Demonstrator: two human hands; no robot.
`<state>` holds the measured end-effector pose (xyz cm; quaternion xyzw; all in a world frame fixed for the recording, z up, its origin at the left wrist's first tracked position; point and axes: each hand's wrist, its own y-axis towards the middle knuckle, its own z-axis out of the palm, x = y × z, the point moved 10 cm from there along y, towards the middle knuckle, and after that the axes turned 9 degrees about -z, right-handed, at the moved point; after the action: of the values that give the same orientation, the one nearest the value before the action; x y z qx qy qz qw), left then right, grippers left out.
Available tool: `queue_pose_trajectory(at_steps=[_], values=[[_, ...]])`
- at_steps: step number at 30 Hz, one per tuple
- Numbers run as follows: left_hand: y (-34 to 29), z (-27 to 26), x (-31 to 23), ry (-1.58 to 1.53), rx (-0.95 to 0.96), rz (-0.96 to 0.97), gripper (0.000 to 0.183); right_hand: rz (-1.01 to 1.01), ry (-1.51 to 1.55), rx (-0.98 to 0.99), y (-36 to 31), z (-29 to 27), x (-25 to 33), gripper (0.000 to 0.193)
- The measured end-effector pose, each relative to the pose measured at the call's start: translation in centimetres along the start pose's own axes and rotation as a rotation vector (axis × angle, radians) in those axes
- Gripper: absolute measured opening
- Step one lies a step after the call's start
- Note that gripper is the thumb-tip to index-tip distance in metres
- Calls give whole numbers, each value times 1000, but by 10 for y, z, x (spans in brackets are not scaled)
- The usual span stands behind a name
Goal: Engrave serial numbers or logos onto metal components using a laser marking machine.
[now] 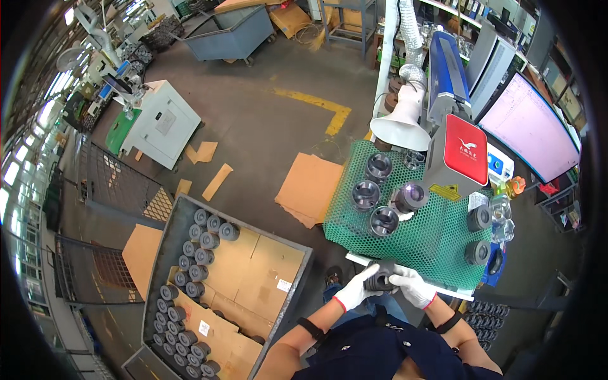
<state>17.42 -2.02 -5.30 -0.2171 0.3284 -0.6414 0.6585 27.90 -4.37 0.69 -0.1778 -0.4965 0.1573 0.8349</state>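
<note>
While both gloved hands, the left hand (356, 290) and right hand (413, 286), close around one dark metal ring (380, 280) at the bench's (437, 244) near edge, three similar rings (379, 167) stand near its left edge, one under the marking machine (457, 142), two at the right.

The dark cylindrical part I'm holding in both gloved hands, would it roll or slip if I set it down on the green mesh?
The dark cylindrical part looks like solid metal, so probably heavy and rigid. On its side it might roll; the green mesh mat likely resists sliding.
</note>
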Motion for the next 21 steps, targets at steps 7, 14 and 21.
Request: queue_pose_trajectory(at_steps=[7,14,21], values=[[54,-18,-9,-265,122,-59,56,-489,-1783,288,23,84,47,17],[88,-73,-31,-488,60,-42,42,-633,-1966,-43,47,103,108,38],[97,-47,-50,-421,51,-113,43,-409,-2038,-234,103,50,92,70]])
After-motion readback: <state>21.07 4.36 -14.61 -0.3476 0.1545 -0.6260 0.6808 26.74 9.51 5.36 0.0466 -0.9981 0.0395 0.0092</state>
